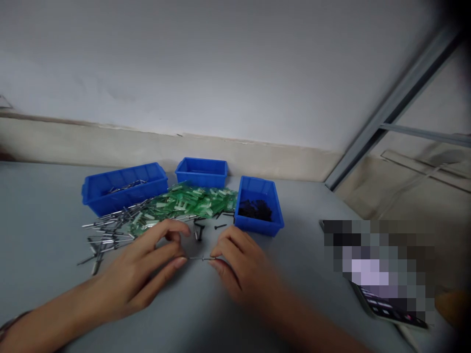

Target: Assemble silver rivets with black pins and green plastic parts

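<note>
A thin metal rod with a small collar [202, 258] lies level between my two hands, just above or on the grey table. My right hand [245, 267] pinches its right end between thumb and forefinger. At the left end, my left hand [147, 267] closes thumb and a finger on the tip, its forefinger raised and curled. Beyond my hands are a few loose black screws [221, 226]. Similar metal rods [110, 239] lie scattered in a heap to the left, beside a pile of small green clear packets with white pieces [195, 200].
Three blue bins stand toward the wall: a left bin [121, 196] with metal rods, a middle bin [201, 179], and a right bin [259, 226] with dark screws. A phone [393, 306], partly blurred out, lies at the right. A metal frame [368, 135] rises behind it.
</note>
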Action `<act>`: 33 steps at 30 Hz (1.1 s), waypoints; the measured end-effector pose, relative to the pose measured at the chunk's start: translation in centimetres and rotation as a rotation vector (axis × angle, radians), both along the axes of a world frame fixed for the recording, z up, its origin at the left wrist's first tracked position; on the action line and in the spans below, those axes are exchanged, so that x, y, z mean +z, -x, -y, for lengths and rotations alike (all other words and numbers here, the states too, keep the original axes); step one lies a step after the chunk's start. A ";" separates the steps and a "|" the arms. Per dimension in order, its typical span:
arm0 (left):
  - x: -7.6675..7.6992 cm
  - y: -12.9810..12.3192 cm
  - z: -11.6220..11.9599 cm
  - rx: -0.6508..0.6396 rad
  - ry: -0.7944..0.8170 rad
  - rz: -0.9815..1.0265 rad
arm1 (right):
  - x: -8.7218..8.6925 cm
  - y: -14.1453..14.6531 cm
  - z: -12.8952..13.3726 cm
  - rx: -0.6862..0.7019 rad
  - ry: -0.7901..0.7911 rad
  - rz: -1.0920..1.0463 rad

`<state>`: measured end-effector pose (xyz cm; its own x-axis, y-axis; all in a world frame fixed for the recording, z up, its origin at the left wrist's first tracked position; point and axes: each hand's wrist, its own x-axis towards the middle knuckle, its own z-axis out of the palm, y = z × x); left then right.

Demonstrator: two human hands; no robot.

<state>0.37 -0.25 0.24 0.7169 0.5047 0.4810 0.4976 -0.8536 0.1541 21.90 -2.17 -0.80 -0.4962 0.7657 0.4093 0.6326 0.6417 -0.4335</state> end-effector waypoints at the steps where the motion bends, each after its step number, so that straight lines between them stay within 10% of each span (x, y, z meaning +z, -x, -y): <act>1: 0.0 0.0 0.0 0.005 0.003 0.009 | 0.0 0.0 0.0 -0.007 0.005 -0.002; 33: -0.3 -0.1 -0.2 0.050 0.175 -0.145 | 0.2 -0.5 -0.2 0.011 0.026 0.077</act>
